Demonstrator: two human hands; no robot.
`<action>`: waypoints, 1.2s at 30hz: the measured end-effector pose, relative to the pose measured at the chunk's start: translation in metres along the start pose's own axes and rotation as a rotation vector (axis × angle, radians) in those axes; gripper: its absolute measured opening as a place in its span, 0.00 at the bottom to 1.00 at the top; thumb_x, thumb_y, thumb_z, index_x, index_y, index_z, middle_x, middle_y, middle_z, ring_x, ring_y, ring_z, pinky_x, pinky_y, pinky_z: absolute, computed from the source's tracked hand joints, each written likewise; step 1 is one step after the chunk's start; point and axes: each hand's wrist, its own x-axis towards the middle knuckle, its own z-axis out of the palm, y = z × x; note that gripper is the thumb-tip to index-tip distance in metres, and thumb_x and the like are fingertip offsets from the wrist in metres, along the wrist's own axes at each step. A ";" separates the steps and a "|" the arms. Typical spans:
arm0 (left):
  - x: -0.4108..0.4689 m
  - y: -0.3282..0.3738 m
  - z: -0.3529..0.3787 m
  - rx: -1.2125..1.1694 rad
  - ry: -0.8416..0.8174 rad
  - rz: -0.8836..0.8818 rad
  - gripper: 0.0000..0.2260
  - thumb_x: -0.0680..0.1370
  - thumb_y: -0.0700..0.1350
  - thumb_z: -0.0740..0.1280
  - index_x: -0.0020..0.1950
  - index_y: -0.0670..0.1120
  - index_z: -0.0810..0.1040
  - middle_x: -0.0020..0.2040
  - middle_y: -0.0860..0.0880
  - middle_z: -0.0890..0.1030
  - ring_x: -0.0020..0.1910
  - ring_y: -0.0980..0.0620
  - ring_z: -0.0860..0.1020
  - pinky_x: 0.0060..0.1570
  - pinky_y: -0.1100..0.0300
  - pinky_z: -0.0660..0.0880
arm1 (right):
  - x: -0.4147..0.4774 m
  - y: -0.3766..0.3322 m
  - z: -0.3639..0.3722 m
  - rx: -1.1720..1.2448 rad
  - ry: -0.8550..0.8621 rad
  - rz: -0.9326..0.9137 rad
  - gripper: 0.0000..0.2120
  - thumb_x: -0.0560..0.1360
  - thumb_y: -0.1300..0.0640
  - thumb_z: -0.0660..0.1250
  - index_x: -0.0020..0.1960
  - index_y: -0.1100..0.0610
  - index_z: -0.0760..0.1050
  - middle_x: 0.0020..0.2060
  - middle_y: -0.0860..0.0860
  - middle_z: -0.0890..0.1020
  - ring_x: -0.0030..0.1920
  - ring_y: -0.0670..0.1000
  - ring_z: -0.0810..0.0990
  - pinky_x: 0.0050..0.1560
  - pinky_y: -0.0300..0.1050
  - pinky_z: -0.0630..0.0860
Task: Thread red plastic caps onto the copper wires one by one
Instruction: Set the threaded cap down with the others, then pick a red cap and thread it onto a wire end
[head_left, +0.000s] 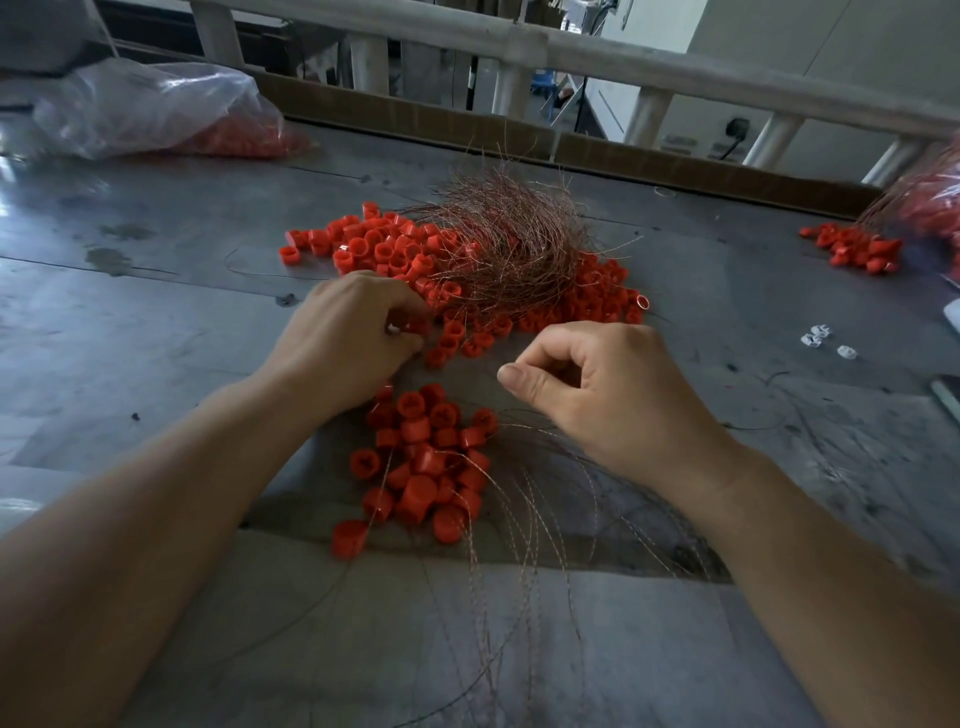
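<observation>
Single head view, wide-angle, from above and behind the hands (467, 358), tilted forward and down, close over the worktop (156, 291), railing (623, 62) beyond

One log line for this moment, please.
phase: picking cap | left hand: grips red cap at loose pile | right hand: thumb and forefinger pinched, contents unclear | wire bundle: atop loose pile | near pile: between forearms

Bare table (156, 322) lies open at left; wire tangle (514, 244) and cap piles (395, 244) crowd the middle.
</observation>
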 end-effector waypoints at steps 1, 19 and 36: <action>0.000 -0.001 0.000 0.002 0.000 -0.002 0.12 0.73 0.41 0.70 0.56 0.47 0.80 0.45 0.51 0.76 0.44 0.53 0.71 0.43 0.61 0.65 | 0.000 0.000 0.000 0.001 -0.001 0.002 0.10 0.72 0.49 0.67 0.37 0.54 0.79 0.30 0.44 0.78 0.31 0.44 0.73 0.31 0.31 0.67; 0.000 0.001 0.001 -0.074 0.033 0.007 0.07 0.71 0.44 0.71 0.48 0.49 0.82 0.43 0.53 0.78 0.45 0.53 0.74 0.41 0.60 0.66 | -0.001 0.002 0.001 0.011 0.001 0.004 0.10 0.72 0.50 0.67 0.37 0.54 0.79 0.30 0.45 0.79 0.35 0.43 0.75 0.34 0.32 0.70; -0.007 0.011 -0.020 -0.890 0.149 -0.176 0.10 0.72 0.35 0.69 0.41 0.51 0.78 0.33 0.53 0.79 0.30 0.61 0.76 0.30 0.71 0.71 | 0.006 0.010 -0.001 -0.029 0.110 0.060 0.05 0.73 0.53 0.67 0.42 0.53 0.79 0.36 0.42 0.76 0.37 0.42 0.75 0.39 0.35 0.72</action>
